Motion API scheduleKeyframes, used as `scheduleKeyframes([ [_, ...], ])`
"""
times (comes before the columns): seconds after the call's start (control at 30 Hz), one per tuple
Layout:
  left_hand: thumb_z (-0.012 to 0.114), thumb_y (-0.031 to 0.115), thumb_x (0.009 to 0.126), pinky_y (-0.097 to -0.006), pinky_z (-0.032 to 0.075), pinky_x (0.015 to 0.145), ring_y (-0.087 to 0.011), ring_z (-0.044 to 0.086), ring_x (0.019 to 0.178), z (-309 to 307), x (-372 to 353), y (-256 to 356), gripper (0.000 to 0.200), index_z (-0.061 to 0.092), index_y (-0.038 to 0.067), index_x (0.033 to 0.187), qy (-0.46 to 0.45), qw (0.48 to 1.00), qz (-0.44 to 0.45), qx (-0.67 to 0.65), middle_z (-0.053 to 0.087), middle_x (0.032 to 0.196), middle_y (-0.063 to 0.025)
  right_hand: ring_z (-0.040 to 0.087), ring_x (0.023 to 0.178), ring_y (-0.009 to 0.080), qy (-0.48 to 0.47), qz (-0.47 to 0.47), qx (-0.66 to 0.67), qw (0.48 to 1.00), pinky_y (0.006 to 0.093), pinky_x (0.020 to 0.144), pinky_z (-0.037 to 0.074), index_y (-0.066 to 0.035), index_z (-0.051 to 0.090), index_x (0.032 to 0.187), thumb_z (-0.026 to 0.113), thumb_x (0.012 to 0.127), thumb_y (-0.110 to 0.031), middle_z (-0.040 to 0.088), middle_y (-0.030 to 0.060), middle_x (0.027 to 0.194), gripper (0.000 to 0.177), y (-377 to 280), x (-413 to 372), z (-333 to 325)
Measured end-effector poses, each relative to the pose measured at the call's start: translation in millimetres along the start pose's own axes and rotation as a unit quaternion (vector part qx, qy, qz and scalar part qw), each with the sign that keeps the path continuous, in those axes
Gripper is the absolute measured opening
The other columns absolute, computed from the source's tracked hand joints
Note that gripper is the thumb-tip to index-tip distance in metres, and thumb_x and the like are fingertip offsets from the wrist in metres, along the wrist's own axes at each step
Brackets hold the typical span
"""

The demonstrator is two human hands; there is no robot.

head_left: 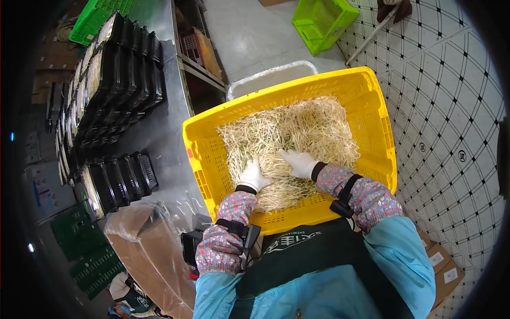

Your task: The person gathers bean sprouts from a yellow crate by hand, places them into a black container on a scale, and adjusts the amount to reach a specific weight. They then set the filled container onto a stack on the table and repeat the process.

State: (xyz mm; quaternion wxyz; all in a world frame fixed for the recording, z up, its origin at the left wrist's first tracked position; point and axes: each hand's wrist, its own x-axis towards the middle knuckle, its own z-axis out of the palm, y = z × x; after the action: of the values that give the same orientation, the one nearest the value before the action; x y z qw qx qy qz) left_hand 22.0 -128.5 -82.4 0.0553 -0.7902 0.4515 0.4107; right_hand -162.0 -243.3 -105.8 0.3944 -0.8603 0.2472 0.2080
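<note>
A yellow plastic crate (380, 114) stands in front of me, holding a thick bed of pale bean sprouts (313, 125). My left hand (254, 175), in a white glove, is sunk into the sprouts left of the middle, its fingers partly covered. Opposite it, my right hand (300, 162), also gloved, reaches in from the right with its fingers curled around sprouts. A clump of sprouts lies gathered between the two hands. The fingertips of both hands are partly hidden in the strands.
On the left, a metal table (172, 133) carries stacked black trays (114, 80) filled with pale contents. A plastic-covered brown carton (146, 250) is at lower left. Beyond the crate are a grey-white tub (273, 73) and a green crate (324, 24). Another person (130, 295) is at bottom left.
</note>
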Motion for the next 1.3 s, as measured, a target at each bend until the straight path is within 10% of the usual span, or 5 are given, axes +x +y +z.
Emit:
scheduleKeyframes([
  [0.13,0.078,0.026,0.071,-0.0407,0.051,0.088,-0.0368,0.063,0.103,-4.0,-8.3,-2.4,0.051,0.061,0.006,0.114,-0.027,1.000,0.017,0.002,0.064,0.114,-0.0200,0.065,0.098,0.0361,0.086,-0.053,-0.007,0.995,0.0459,0.083,0.053,-0.011,0.058,0.125,0.065,0.083,-0.019,0.066,0.0156,0.110,0.043,37.2,5.3,11.8],
  [0.33,0.076,0.019,0.070,-0.0433,0.052,0.082,-0.0314,0.061,0.103,4.3,-46.6,-31.6,0.051,0.060,0.010,0.117,0.087,0.975,0.186,0.087,0.062,0.109,-0.0121,0.064,0.099,0.0355,0.232,0.036,0.066,0.970,0.0444,0.085,0.052,-0.011,0.065,0.101,0.060,0.090,-0.033,0.067,0.0173,0.100,0.025,55.8,-3.3,-68.8],
  [0.7,0.071,0.033,0.088,-0.0333,0.023,0.117,-0.0315,0.028,0.144,48.9,-68.4,-84.0,0.084,0.027,-0.006,0.149,0.148,0.938,0.044,-0.309,0.030,0.154,-0.0241,0.039,0.137,0.0370,-0.092,-0.066,-0.031,0.993,0.0397,0.113,0.035,-0.004,0.031,0.150,0.065,0.078,-0.014,0.040,0.0255,0.148,0.081,-26.0,42.5,-46.7],
  [1.03,0.047,0.036,0.102,-0.0312,0.025,0.116,-0.0249,0.035,0.142,67.3,-75.9,-88.3,0.060,0.038,-0.003,0.146,0.087,0.800,-0.023,-0.593,0.042,0.150,-0.0178,0.048,0.126,0.0415,-0.027,-0.134,-0.069,0.988,0.0429,0.105,0.040,0.003,0.035,0.145,0.075,0.059,-0.074,0.048,0.0305,0.136,0.123,-95.6,4.5,-6.4],
  [1.3,0.043,0.040,0.103,-0.0387,0.042,0.101,-0.0249,0.051,0.129,2.1,-172.9,-57.4,0.057,0.037,0.005,0.148,0.136,0.723,0.012,-0.677,0.051,0.143,-0.0122,0.052,0.119,0.0407,0.043,-0.131,-0.135,0.981,0.0471,0.098,0.044,-0.005,0.022,0.151,0.088,0.059,-0.039,0.049,0.0272,0.133,0.118,-98.0,7.0,13.3],
])
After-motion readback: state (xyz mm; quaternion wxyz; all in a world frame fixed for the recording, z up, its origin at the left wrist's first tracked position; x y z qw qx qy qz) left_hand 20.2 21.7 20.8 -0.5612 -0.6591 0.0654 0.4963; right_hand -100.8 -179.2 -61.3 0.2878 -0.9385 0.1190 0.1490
